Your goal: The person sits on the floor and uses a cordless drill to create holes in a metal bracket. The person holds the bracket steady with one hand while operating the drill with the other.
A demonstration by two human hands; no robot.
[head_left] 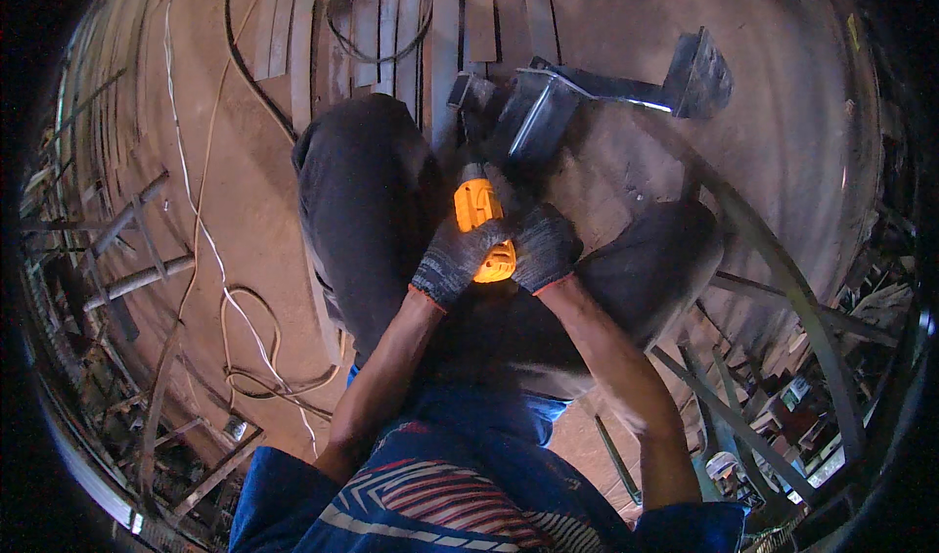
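Observation:
Between my legs I hold a yellow power drill (476,204) that points away from me, with its dark front end toward a dark metal bracket (533,123). My left hand (456,258), in a dark knitted glove, is wrapped over the left side of the drill body. On the other side, my gloved right hand (544,248) is closed against the drill, its fingers partly hidden. The bracket has bent plates and a long arm reaching right to an upright end plate (698,76). Shadow hides where the drill's tip meets the metal.
Long flat metal strips (389,25) lie on the brown floor ahead. Loose cables (256,343) and a white cord (183,152) run along the left. A curved metal bar (782,269) arcs down the right, beside scrap metal (792,397). More metal bars (137,281) lie at far left.

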